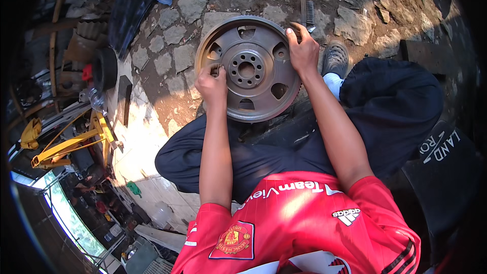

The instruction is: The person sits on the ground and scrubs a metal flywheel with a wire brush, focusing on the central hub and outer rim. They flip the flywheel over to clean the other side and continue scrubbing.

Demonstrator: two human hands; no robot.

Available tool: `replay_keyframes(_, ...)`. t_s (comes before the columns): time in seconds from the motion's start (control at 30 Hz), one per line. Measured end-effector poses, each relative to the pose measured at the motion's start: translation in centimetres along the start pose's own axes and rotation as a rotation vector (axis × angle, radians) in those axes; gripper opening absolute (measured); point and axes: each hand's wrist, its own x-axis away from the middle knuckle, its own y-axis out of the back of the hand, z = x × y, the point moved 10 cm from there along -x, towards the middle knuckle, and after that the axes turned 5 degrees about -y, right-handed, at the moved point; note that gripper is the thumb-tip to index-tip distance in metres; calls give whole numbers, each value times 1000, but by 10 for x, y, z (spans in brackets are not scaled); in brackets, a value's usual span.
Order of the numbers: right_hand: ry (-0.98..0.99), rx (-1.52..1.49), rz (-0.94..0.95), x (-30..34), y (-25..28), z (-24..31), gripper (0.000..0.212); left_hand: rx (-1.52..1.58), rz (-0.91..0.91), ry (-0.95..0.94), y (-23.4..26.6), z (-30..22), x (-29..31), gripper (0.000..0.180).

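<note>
A round metal flywheel (264, 89) with a toothed rim stands tilted in front of my legs. Bolt holes ring its hub, and larger cut-outs lie further out. My right hand (304, 53) grips the rim at the upper right, the thumb toward the face. Curled fingers of my left hand (212, 83) rest against the left side of the face, near the hub. What they pinch, if anything, is too small to make out. Beyond the rim, close to my right fingers, a wire brush (310, 14) lies on the ground.
Stone paving (175, 35) set in dirt spreads ahead. To the left are a yellow metal frame (76, 144), a tyre (104, 68), corrugated sheet (129, 10) and a plastic bottle (96, 100). My shoe (335, 60) is beside the flywheel. A dark block (423, 57) lies at right.
</note>
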Motion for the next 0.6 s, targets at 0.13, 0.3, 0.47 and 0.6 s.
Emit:
replay_keyframes(0.13,-20,-34,-1,8,-4,3,42,125,134,169,8,36,46,15)
replay_keyframes(0.3,-10,-46,0,5,3,7,41,125,135,200,-4,22,60,14)
replay_keyframes(0.47,-26,-31,6,3,-2,1,41,162,87,170,-2,35,33,11)
replay_keyframes(0.6,-21,-44,-17,3,2,3,43,246,209,256,-7,15,72,12)
